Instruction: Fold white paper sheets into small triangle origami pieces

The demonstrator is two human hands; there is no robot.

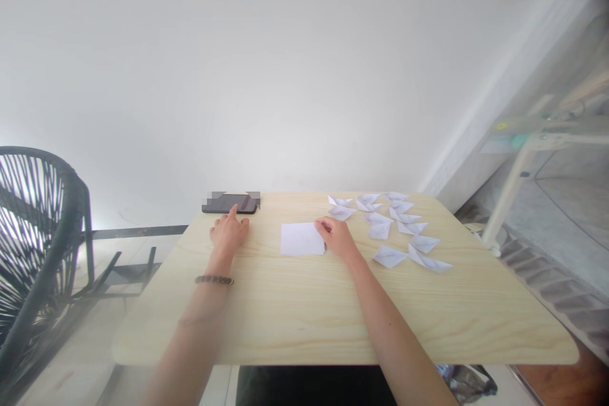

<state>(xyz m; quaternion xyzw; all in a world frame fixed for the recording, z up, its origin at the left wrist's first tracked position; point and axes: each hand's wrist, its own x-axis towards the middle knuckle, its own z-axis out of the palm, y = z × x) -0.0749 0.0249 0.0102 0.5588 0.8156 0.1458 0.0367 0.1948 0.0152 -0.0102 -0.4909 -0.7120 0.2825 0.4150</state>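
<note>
My left hand [229,232] is at the table's left, its index finger stretched out onto the near edge of a dark phone [223,205] and the other fingers apart. The phone lies flat by the wall, partly blurred out. In the middle of the table is a white sheet of paper [301,240], flat and rectangular. My right hand [337,235] pinches the sheet's upper right corner between thumb and fingers. To the right of that hand lie several folded white paper boats [390,256], grouped loosely toward the back right.
The light wooden table [285,323] stands against a white wall [304,76]. A dark woven chair [71,216] is on the floor to the left. At the right stands a pale metal frame [516,184]. A bag [469,384] shows below the table's front edge.
</note>
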